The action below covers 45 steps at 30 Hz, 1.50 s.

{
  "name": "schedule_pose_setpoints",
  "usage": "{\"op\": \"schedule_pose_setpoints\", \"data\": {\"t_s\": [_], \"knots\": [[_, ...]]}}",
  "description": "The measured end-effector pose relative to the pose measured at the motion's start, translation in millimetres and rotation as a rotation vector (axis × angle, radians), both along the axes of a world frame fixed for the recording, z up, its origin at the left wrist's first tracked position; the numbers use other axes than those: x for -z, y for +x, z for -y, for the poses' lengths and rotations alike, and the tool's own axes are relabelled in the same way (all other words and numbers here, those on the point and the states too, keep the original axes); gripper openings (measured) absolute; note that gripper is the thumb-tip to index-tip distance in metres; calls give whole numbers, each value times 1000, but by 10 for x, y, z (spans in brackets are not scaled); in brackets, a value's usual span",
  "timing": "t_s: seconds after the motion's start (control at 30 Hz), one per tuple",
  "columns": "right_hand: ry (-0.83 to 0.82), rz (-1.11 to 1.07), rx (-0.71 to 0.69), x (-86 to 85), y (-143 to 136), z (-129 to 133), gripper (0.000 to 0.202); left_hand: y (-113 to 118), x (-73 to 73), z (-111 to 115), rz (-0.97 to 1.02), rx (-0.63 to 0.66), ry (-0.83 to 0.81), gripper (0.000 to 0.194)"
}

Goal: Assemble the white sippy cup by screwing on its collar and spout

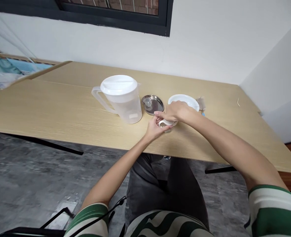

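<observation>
A small white-rimmed cup (169, 123) stands near the table's front edge. My left hand (155, 128) is closed around its left and front sides. Over the cup, my right hand (174, 112) has its thumb reaching left to my left fingertips; its other fingers are hidden, and what they hold cannot be made out. Just behind my right hand lies a white bowl (183, 97). To the left is a round steel tray (157, 104) with a small clear cup (148, 103) on it. Farther left stands a translucent lidded pitcher (127, 102).
The wooden table (61, 108) reaches back to a white wall below a dark window frame. A small grey-brown item (201, 103) lies right of the bowl. A thin pale strip (238, 102) is at the far right. Bags show at the left.
</observation>
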State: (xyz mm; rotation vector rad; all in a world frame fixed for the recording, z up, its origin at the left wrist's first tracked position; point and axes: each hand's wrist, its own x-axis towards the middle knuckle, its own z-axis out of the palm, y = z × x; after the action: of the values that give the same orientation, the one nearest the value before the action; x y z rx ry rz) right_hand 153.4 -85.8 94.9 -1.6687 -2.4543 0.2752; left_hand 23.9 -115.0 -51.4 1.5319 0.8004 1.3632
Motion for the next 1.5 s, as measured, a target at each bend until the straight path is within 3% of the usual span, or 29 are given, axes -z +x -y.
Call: {"op": "schedule_pose_setpoints", "data": {"t_s": [0.1,0.17,0.27,0.47,0.83,1.0,1.27,1.5], "knots": [[-112,87,27,-220,97,99,49,-6,11,2,10,-8,-1,75],[-175,78,-107,-303,156,94,39,-10,9,3,15,-15,-1,79],[-212,52,-295,-267,203,61,39,-7,7,-2,12,-6,5,77],[-125,174,-353,-69,193,129,23,8,12,3,19,-2,12,75],[-215,189,-583,-213,399,4,48,-30,-5,-20,24,21,-18,81],[-189,241,-574,-219,374,23,46,-29,-35,-17,-1,14,8,76],[-233,490,-334,-348,71,275,30,-16,-9,-23,-8,26,90,80],[-232,548,-273,-389,-14,293,34,-22,-20,-25,2,26,127,81]]}}
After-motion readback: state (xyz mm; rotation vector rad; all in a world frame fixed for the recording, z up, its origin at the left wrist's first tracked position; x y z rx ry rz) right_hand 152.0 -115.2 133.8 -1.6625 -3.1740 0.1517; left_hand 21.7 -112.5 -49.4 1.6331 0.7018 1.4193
